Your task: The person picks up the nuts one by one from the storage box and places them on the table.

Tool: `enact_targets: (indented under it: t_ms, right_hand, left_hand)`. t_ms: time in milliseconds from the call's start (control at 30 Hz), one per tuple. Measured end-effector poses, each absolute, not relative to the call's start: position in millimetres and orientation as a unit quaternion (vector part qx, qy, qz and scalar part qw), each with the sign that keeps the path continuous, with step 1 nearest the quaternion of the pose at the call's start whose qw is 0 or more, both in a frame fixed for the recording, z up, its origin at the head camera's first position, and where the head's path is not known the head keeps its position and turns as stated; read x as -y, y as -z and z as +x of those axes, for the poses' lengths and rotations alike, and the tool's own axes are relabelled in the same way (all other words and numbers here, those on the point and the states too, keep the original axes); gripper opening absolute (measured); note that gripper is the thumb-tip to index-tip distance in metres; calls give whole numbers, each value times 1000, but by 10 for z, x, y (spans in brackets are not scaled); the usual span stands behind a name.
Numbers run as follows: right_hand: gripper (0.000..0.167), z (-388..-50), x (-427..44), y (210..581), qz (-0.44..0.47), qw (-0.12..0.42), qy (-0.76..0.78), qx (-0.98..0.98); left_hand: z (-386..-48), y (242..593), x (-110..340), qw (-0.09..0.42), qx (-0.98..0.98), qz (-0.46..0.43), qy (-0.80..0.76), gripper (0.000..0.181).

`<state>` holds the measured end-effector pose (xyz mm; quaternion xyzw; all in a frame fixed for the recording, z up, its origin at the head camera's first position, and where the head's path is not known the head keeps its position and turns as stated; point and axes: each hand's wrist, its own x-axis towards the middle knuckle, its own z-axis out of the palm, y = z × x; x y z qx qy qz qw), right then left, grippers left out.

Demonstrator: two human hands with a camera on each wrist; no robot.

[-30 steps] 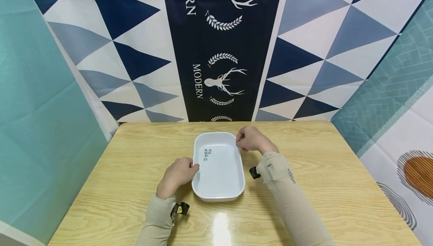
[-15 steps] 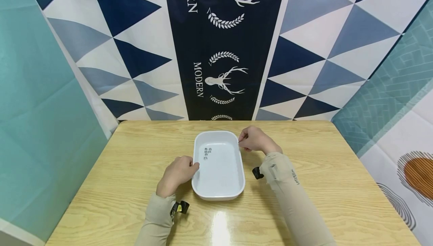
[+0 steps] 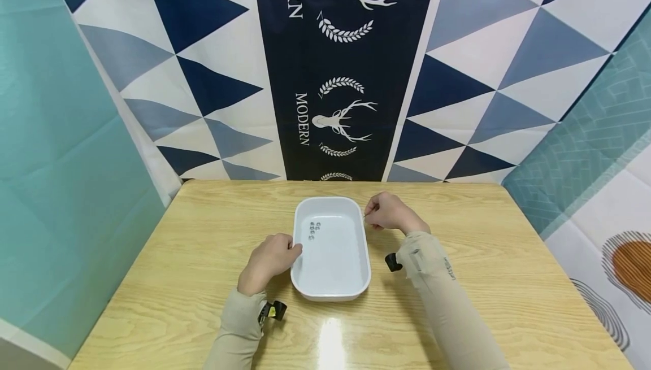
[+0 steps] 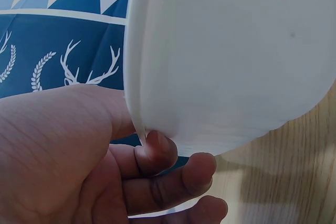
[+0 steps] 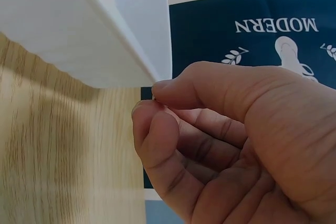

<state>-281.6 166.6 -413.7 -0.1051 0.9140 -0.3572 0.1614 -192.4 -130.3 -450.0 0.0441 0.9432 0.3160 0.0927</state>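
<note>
A white rectangular tray [image 3: 333, 268] with rounded corners is in the middle of the head view. Several tiny shiny grey pieces [image 3: 312, 228] lie on its floor, toward the far left; their kind is too small to tell. My left hand [image 3: 272, 257] grips the tray's left rim, thumb over the edge and curled fingers [image 4: 199, 170] against the outside. Just off the right rim near the far end, my right hand [image 3: 390, 213] pinches a tiny dark thing [image 5: 154, 97] between thumb and index fingertip. Most of that thing is hidden by the fingertips.
Beneath everything is a light wooden table [image 3: 213, 217]. A patterned cloth backdrop [image 3: 335, 65] hangs right behind its far edge. Teal cloth [image 3: 76, 161] stands along the left side, and more patterned cloth [image 3: 600, 206] lies on the right.
My right hand has drawn a little to the right, from the tray's rim to just outside it, still pinching. The left hand keeps its grip, and the grey pieces stay where they were.
</note>
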Motion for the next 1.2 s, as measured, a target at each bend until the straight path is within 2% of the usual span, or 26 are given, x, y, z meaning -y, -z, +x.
enact_targets:
  t_ms: [533,1200]
  right_hand:
    - [9,-2778,-1900,4141,-86,154,339,-924]
    - [8,-2743,-2176,4324,-60,162,336,-926]
  left_hand:
    - [-1930,4491,1298,92,-945,43,-312,34]
    - [-1927,4486,1296,90,-947,43,-305,34]
